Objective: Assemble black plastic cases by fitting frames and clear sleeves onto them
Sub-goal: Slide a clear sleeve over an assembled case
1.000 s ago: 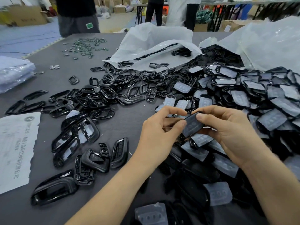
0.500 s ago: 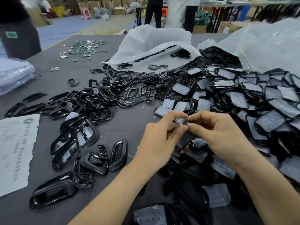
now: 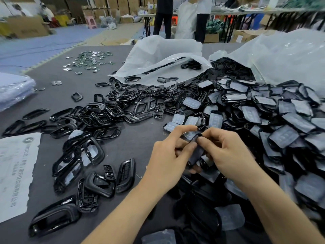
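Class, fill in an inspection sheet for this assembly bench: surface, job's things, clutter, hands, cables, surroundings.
Surface: dark grey table, largely covered with parts.
Job's things: black case held up; sleeved cases heaped right; loose black frames left.
Clutter: white plastic bags, printed paper sheet, small metal pieces far off.
Hands: left hand and right hand both pinch the black case.
Cables: nothing seen on the table.
Surroundings: standing people, cardboard boxes beyond.
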Available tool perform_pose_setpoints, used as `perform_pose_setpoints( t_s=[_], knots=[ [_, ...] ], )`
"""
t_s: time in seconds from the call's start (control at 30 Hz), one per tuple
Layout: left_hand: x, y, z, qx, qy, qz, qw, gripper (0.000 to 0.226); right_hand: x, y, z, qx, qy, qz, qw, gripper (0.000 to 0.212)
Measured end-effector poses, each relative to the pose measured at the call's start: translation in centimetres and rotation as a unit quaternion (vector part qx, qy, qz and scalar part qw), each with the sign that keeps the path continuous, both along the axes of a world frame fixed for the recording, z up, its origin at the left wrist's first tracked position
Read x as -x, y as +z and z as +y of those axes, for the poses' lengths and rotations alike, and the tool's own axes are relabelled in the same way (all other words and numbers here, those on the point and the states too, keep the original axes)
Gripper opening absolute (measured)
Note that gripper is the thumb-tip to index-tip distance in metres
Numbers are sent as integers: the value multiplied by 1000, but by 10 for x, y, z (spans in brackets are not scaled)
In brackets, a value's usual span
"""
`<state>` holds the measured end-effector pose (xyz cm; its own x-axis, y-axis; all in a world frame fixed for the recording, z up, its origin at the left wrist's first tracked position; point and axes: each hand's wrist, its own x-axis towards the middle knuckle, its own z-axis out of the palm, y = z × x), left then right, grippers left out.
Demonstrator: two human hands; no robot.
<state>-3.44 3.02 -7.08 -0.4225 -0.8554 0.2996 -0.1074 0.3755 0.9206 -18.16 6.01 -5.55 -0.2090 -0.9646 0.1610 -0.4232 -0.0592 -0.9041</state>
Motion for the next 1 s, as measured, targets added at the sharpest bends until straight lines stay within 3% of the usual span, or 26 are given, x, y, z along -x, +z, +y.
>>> perform_pose_setpoints(
  t_s=[0.07, 0.17, 0.27, 0.37, 0.47, 0.6, 0.67, 0.8, 1.0],
  knots=[
    [0, 2, 1, -72, -23, 43, 996, 33, 1, -1, -1, -1, -14, -27, 1000, 18],
    [-1, 3, 0, -106, -37, 75, 991, 39, 0, 0, 0, 4, 3, -85, 996, 17],
    [-1, 5, 0, -119, -54, 82, 988, 36, -2, 4, 0, 20, 17, -66, 997, 13],
    [-2, 7, 3, 16, -40, -3, 999, 14, 1, 7, 0, 3, 5, -112, 994, 17],
    [-4, 11, 5, 206, -27, -108, 972, 29, 10, 13, 2, -49, -12, -205, 978, 21],
    [0, 12, 6, 345, -9, -108, 932, 25, 19, 19, 5, -99, 15, -217, 971, 15],
    [2, 12, 9, 370, -28, -108, 922, 24, 22, 18, 4, -90, 20, -171, 981, 16],
    [8, 11, 11, 430, -56, -176, 884, 27, 31, 12, 4, -75, -4, 27, 997, 21],
    [31, 5, 18, 449, -90, -325, 827, 37, 40, 7, 3, -101, -66, 284, 951, 13]
  ],
)
